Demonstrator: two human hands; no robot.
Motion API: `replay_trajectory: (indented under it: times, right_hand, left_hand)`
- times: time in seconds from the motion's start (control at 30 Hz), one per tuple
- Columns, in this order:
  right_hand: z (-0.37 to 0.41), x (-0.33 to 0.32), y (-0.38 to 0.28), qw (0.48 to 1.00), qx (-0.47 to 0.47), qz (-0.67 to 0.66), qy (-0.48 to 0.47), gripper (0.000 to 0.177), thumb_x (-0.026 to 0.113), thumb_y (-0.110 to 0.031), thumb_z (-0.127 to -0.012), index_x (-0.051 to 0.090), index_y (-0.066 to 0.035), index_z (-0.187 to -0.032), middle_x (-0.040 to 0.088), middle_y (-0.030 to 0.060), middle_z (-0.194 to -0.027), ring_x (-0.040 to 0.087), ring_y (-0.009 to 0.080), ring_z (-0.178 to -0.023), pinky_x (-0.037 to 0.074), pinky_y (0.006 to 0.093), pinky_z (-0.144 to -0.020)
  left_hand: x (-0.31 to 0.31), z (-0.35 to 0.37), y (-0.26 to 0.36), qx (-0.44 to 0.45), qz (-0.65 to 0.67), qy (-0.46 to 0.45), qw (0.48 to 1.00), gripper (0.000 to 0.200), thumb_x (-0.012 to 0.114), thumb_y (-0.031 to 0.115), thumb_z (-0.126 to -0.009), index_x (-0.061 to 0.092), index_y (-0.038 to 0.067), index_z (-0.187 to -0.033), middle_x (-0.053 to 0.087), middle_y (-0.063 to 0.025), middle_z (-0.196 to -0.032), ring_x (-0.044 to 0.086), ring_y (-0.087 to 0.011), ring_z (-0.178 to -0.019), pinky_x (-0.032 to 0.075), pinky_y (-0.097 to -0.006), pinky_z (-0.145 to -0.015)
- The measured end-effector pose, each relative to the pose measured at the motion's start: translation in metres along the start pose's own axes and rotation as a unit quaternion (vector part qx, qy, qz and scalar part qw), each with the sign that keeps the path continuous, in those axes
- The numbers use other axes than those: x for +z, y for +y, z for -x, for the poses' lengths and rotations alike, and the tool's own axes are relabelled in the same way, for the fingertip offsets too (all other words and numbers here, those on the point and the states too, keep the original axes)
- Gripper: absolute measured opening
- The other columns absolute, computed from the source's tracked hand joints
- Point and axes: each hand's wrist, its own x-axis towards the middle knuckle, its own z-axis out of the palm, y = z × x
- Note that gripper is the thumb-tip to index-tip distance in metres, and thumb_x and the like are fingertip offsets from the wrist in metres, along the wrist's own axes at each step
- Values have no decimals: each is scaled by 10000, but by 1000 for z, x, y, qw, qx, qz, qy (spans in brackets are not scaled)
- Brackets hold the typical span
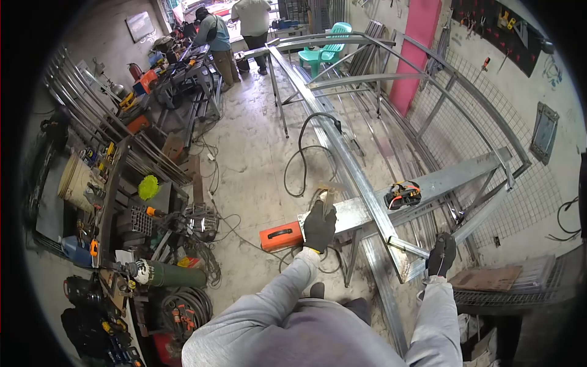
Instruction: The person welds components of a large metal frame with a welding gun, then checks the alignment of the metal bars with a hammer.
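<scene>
The long frame looks mostly joined, its far crossbars in place; the near corner seems unfinished. The flat beam (428,183) is dull galvanized steel, crossed by a curved rail (358,177) of folded channel. The gloved left hand (320,225) lies on the beam's near end, its grip unclear. Below the beam, the right hand (441,254) is wrapped around a short tube (408,246).

Daylight is coming in from the open doorway (223,7) at the far end, blowing it out bright and glinting softly off the pale floor (257,153), while the fisheye lens is bending everything near the black, vignetted corners and softening detail there.
</scene>
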Motion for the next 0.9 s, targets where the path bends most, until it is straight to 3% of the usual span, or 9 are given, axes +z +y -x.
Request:
replay_trajectory:
  times: [0.17,0.23,0.37,0.43,0.53,0.63,0.9]
  right_hand:
    - [2,5,2,999,1,-20,47,205,591,-157,-1012,688,24,-1025,641,156,-930,624,294,-852,501,407,-797]
    - [0,-1,-2,998,-53,-16,19,192,590,-149,-1013,685,18,-1025,642,157,-932,622,296,-850,502,409,-797]
    - [0,-1,1,999,-34,-23,31,176,590,-139,-1004,679,12,-1017,642,154,-927,620,293,-841,500,405,-789]
    - [0,-5,0,1000,-29,7,1,198,589,-143,-990,709,1,-1051,707,144,-996,678,278,-945,529,394,-873]
    - [0,-6,-5,999,-32,6,-6,198,593,-146,-994,709,1,-1056,709,144,-999,678,275,-942,528,392,-877]
    - [0,-1,-10,999,-41,-27,22,163,581,-135,-1000,681,-7,-1016,649,140,-918,622,300,-831,496,412,-785]
    - [1,1,0,999,-36,-17,25,209,600,-182,-999,715,-15,-1052,679,150,-954,647,288,-866,510,414,-815]
  left_hand:
    - [-1,-2,1,-6,-11,-11,1000,310,644,180,-962,631,-6,-1210,719,-178,-806,725,-332,-713,548,-443,-635]
    - [0,-1,0,-5,-18,-12,1000,315,646,190,-963,631,-7,-1208,718,-182,-804,725,-333,-712,547,-446,-634]
    - [1,-2,1,3,-5,5,1000,325,652,213,-965,629,-14,-1196,714,-191,-793,723,-336,-703,545,-446,-632]
    - [1,-1,0,6,-4,4,1000,322,653,209,-966,627,-18,-1192,714,-188,-786,723,-332,-697,545,-442,-629]
    - [2,0,-3,16,-11,6,1000,313,654,200,-968,625,-20,-1189,715,-182,-783,722,-323,-687,546,-432,-625]
    - [5,-1,-11,26,-13,3,1000,303,654,191,-970,625,-16,-1190,720,-176,-792,723,-312,-684,546,-424,-621]
    - [-1,-1,4,20,-13,-1,1000,327,662,196,-972,640,-7,-1228,717,-205,-820,716,-344,-698,542,-438,-629]
